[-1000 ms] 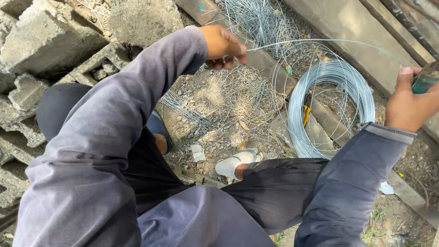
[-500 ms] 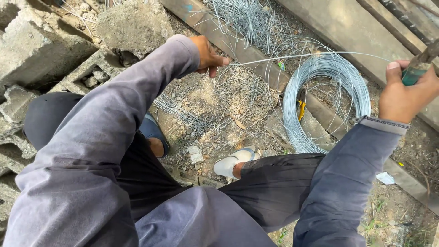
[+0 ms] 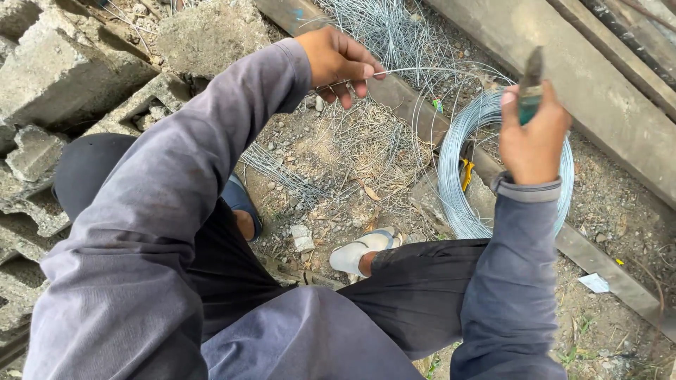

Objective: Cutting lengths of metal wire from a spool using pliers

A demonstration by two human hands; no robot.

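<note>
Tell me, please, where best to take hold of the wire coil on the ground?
Probably grip the wire coil at its near left arc, coming from above. The ring lies nearly flat, that side is bare, and the right hand with its green-handled tool covers the far side.

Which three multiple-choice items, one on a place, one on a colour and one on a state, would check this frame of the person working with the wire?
1. Where does the wire coil lie?
A. On the ground below the right hand
B. On the person's lap
C. On top of the concrete blocks

2. What colour is the handle of the tool in the right hand?
A. Red
B. Green
C. White

3. What is the left hand doing?
A. Resting flat on a knee
B. Pinching a strand of wire
C. Hanging open, holding nothing

Answers:
1 A: the coil rests on gravel against a metal bar, under the raised right hand.
2 B: green grip shows above the closed fingers.
3 B: the wire strand runs out from between thumb and fingers.
</note>
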